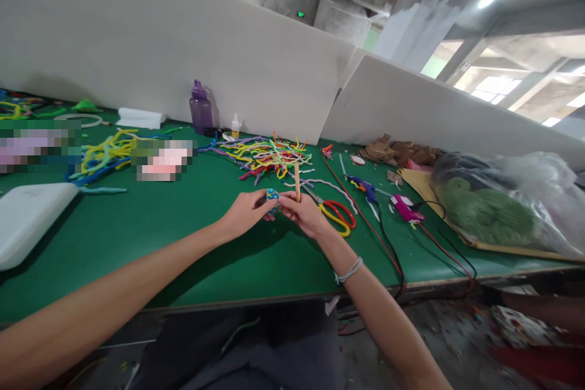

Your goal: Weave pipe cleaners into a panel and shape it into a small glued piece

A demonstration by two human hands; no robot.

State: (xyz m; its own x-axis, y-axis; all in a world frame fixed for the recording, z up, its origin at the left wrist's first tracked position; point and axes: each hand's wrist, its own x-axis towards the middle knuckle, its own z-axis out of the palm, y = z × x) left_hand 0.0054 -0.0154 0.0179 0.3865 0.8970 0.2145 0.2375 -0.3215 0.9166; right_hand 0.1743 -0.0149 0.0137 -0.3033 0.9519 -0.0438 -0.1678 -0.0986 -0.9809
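Note:
My left hand (248, 212) is closed around a small blue and yellow beaded-looking piece (272, 194) above the green table. Against the piece's right side are the fingertips of my right hand (301, 209), pinched together. A thin tan stick (297, 181) stands upright from the right hand, held between its fingers. Just right of that hand lie scissors (338, 217) with a red and a yellow handle loop. Behind the hands is a pile of multicoloured fuzzy stems (274, 158). The underside of the small piece is hidden by fingers.
On the green table (183, 280) a purple bottle (201, 111) and a small glue bottle (235, 127) stand by the white partition. A blue glue gun (364, 189), a magenta device (406, 208), cords and a bag of green material (489, 210) are rightward; a white case (31, 213) is left.

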